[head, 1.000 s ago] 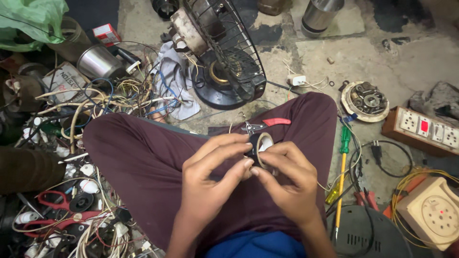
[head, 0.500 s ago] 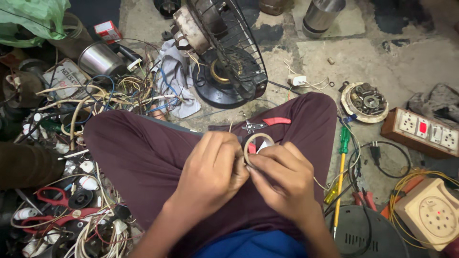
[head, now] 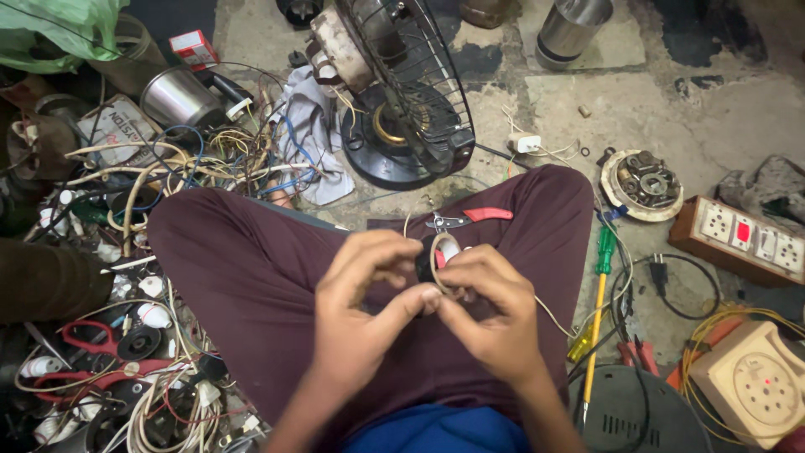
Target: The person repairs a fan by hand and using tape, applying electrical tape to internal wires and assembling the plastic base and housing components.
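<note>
I sit cross-legged in maroon trousers (head: 251,285) on a concrete floor. Both hands meet above my lap around a small round part (head: 443,252) with a pale wire looped over it. My left hand (head: 365,310) pinches the part from the left with thumb and forefinger. My right hand (head: 495,315) grips it from the right, and a thin cream wire trails from it to the right. Red-handled pliers (head: 470,218) lie on my right knee just beyond the hands.
A table fan (head: 402,92) with a wire cage lies ahead. Tangled wires, scissors (head: 92,335) and small parts crowd the left. On the right are a green-handled screwdriver (head: 599,302), a socket board (head: 742,239), a round motor part (head: 641,183) and a beige box (head: 759,386).
My hands have turned the small part and worked the pale wire into a loop over it; the fingers have shifted a little up and to the right.
</note>
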